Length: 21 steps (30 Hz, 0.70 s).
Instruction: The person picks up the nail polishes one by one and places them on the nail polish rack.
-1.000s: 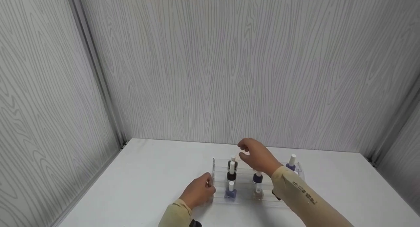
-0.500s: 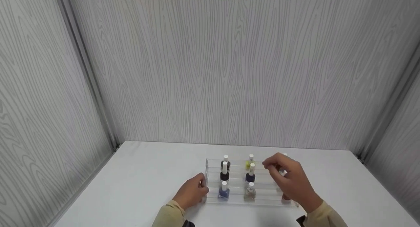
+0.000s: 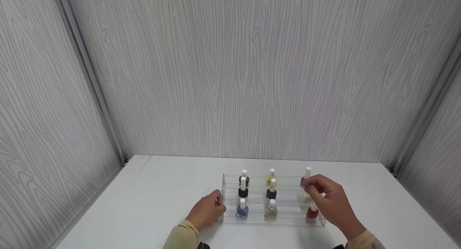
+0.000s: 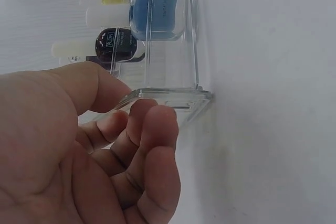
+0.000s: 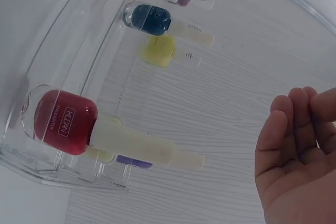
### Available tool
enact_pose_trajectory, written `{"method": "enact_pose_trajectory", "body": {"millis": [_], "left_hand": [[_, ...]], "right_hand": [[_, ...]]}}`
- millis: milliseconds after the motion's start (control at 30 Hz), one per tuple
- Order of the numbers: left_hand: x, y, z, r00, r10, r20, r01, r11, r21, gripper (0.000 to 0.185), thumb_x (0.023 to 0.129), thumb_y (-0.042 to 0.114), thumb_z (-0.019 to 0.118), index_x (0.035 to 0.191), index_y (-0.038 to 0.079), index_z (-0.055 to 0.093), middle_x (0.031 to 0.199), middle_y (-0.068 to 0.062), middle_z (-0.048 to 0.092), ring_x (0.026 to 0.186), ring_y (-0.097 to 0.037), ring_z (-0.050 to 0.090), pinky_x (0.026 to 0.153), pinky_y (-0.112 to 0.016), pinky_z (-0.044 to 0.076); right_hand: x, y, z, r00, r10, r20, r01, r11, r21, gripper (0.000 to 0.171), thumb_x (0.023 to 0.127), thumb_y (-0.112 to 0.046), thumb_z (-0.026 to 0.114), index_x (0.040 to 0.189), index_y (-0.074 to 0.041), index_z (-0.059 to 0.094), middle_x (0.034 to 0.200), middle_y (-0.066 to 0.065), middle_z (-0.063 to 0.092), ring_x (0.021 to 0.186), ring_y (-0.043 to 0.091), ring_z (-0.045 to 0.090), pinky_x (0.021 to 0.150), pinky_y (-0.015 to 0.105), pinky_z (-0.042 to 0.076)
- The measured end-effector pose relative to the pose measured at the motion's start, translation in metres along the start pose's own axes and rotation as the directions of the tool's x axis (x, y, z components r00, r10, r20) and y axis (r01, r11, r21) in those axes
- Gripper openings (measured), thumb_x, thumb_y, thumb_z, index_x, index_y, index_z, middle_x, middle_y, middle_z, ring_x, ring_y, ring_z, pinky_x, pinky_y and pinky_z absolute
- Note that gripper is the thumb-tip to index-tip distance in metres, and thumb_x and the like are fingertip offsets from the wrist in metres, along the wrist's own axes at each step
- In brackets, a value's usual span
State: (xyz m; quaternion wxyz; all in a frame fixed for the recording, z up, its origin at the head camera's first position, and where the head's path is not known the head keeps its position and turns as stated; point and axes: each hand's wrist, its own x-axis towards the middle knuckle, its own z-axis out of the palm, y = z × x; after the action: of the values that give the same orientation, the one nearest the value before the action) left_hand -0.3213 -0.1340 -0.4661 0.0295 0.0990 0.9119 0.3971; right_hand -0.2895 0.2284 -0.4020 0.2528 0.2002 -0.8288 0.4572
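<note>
- We're bracing the clear rack (image 3: 224, 191) w/ left hand (image 3: 207, 213), thumb and curled fingers pinching its 9 o'clock end wall.
- Right hand (image 3: 329, 202) is hovering, fingers loosely curled, empty, by the purple bottle (image 3: 305, 177) at the rack's 2 o'clock corner.
- Bottle's looking light, glass, slick, tippy; we're judging the cap the best hold.

bare hands, tan long sleeves (image 3: 182, 234), dark wristbands.

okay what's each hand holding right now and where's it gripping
The left hand grips the clear display rack at its left end wall. The right hand holds nothing.
</note>
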Motion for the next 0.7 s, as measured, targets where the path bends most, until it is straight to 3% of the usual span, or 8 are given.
{"method": "enact_pose_trajectory", "body": {"millis": [233,467,700], "left_hand": [[0.0,0.0,-0.004,1.0,-0.006,0.029,0.006,1.0,0.005,0.009,0.095,0.016,0.06,0.095,0.013,0.052,0.076,-0.001,0.06,0.06,-0.015,0.058,0.053,-0.031,0.044],[-0.002,0.002,-0.004,0.996,0.079,-0.048,-0.073,0.99,0.118,0.013,0.091,0.016,0.062,0.086,0.014,0.05,0.07,0.005,0.051,0.063,-0.013,0.048,0.058,-0.031,0.036],[-0.004,0.004,-0.006,0.993,0.099,-0.067,-0.087,0.983,0.159,0.014,0.091,0.016,0.064,0.084,0.014,0.053,0.068,0.006,0.051,0.061,-0.013,0.046,0.056,-0.03,0.035]], "right_hand": [[0.002,0.006,-0.007,0.998,-0.062,-0.013,0.06,0.992,-0.111,0.029,0.094,0.009,0.064,0.094,-0.018,0.073,0.087,-0.015,0.068,0.071,0.009,0.06,0.063,0.024,0.051],[0.003,0.016,-0.011,0.998,-0.055,0.002,0.053,0.961,-0.271,0.023,0.093,0.005,0.064,0.095,-0.017,0.071,0.085,-0.016,0.063,0.074,0.005,0.057,0.064,0.025,0.051],[0.003,0.02,-0.012,0.997,-0.071,-0.02,0.062,0.95,-0.306,0.026,0.093,0.005,0.064,0.093,-0.021,0.07,0.085,-0.018,0.063,0.073,0.004,0.057,0.065,0.025,0.052]]}}
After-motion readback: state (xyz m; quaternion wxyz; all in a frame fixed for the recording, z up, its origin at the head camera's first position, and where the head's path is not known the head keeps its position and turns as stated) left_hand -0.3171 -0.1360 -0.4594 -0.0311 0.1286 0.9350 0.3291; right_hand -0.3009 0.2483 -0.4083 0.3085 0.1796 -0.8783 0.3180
